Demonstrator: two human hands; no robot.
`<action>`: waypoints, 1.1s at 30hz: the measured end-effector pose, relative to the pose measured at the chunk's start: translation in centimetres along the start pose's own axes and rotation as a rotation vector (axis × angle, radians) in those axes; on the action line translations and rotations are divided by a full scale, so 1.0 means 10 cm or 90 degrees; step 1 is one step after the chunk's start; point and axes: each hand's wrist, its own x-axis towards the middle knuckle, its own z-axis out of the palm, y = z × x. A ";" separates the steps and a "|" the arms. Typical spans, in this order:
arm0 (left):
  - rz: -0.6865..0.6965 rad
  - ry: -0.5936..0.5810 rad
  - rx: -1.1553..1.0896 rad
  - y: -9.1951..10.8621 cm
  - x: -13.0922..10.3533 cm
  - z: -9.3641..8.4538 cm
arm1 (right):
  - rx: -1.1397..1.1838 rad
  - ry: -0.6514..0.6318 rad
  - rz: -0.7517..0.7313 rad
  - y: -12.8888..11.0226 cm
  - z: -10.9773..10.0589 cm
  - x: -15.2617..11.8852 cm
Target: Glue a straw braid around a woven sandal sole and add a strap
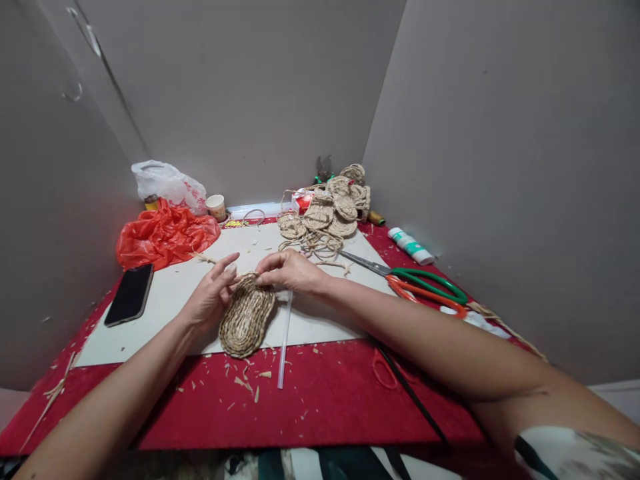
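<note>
An oval sole-shaped piece of coiled straw rope (246, 319) is held tilted over the front edge of the white board (175, 300). My right hand (287, 270) pinches its top edge between thumb and fingers. At its upper left side is my left hand (213, 290), with the index finger stretched out and the fingers apart; the palm side near the woven piece is partly hidden. A translucent plastic stick (285, 343) lies just right of the piece. Loose straw cord (320, 245) lies beyond my right hand.
Woven pieces (343, 207) are heaped at the back. Large scissors (415, 280) with green and orange handles lie right. A phone (129, 295), a red plastic bag (165, 237) and a paper cup (216, 207) are at the left. Straw scraps dot the red cloth (325, 400). Grey walls enclose the table.
</note>
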 end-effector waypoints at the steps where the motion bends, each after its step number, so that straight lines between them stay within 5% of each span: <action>1: 0.004 -0.014 0.000 -0.01 -0.01 0.00 | 0.015 0.002 0.016 0.02 0.00 0.01; 7: 0.015 -0.053 0.015 -0.04 -0.04 0.02 | 0.027 0.002 0.012 0.10 0.01 0.02; 16: 0.096 0.007 0.034 -0.10 -0.06 0.04 | 0.062 0.014 -0.066 0.07 0.09 -0.03; 22: 0.134 0.014 0.061 -0.11 -0.08 0.04 | -0.002 -0.054 0.061 0.05 0.05 -0.03; 27: 0.138 0.020 0.086 -0.08 -0.10 0.07 | -0.006 -0.061 0.066 0.06 0.04 -0.03; 33: 0.203 0.053 0.287 0.10 -0.11 0.03 | -0.018 -0.048 0.073 0.06 0.05 -0.03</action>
